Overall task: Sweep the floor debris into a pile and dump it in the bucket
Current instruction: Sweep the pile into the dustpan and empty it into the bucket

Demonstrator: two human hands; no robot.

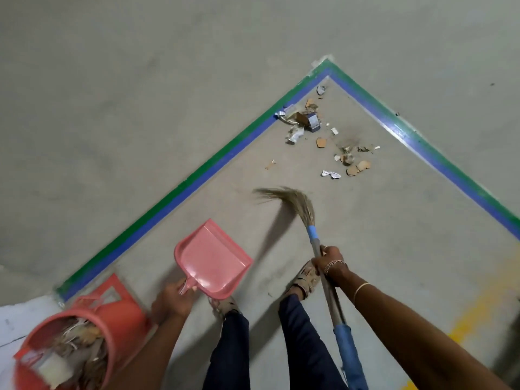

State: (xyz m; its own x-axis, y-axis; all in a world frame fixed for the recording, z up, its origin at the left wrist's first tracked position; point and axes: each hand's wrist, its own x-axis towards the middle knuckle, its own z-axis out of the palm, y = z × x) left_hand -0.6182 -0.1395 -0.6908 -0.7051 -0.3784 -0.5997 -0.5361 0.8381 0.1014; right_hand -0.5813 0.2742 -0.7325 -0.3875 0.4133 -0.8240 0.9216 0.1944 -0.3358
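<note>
Torn paper and cardboard debris (323, 136) is being shown scattered inside the taped corner (327, 66); a grass broom (298, 201) is being gripped by the right hand (330, 266), a pink dustpan (211, 260) by the left hand (171, 302).

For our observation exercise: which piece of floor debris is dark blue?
The small box near the taped corner; the other scraps are brown cardboard or white paper.

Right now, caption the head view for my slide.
Right hand holds a broom short of scattered debris in the taped corner while left hand holds a pink dustpan near the bucket.
</note>
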